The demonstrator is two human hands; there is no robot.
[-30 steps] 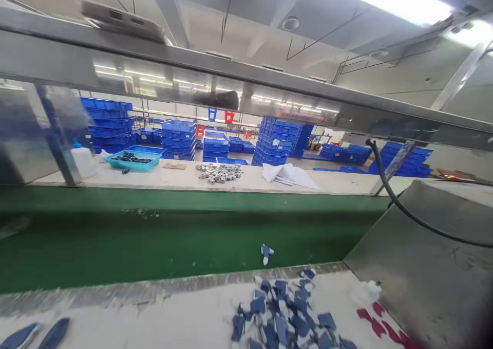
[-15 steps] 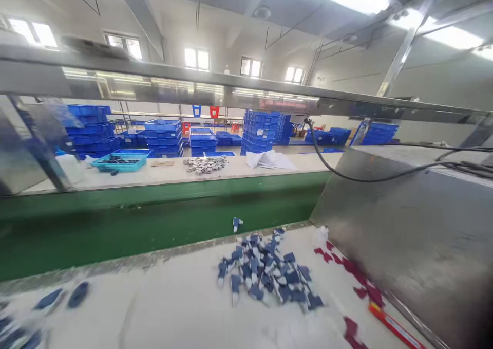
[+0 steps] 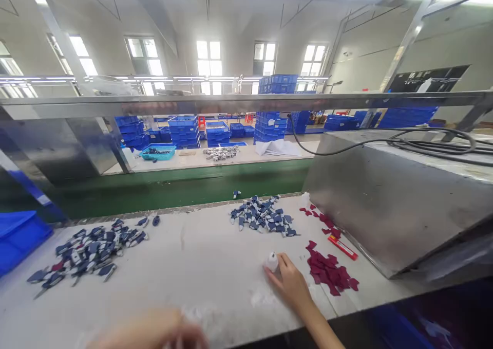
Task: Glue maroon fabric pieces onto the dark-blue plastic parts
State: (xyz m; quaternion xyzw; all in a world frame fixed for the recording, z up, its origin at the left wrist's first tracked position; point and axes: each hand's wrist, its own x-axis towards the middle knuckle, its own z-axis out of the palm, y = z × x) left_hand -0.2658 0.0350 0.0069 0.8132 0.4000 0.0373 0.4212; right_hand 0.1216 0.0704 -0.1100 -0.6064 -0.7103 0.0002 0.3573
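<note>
My right hand point(image 3: 289, 283) is closed around a small white bottle point(image 3: 271, 261) with a dark tip, low over the white worktop point(image 3: 215, 267). Just right of that hand lies a pile of dark red flat pieces point(image 3: 331, 271). Beyond it sits a heap of blue-and-white pieces point(image 3: 264, 215). My left hand point(image 3: 154, 331), smeared by motion, is at the bottom edge; whether its fingers hold anything is not visible. Farther left is a larger heap of dark blue and grey pieces point(image 3: 92, 249), with a dark red one among them.
A red-and-yellow packet point(image 3: 342, 247) lies beside a big metal box point(image 3: 358, 195) on the right. A blue crate point(image 3: 21, 238) stands at the left edge. Behind the worktop runs a green strip point(image 3: 185, 187); a metal beam point(image 3: 215, 104) crosses above it.
Both hands have come into view, the right one with the white bottle. My view has shifted, so more of the left heap and the dark red pile now shows.
</note>
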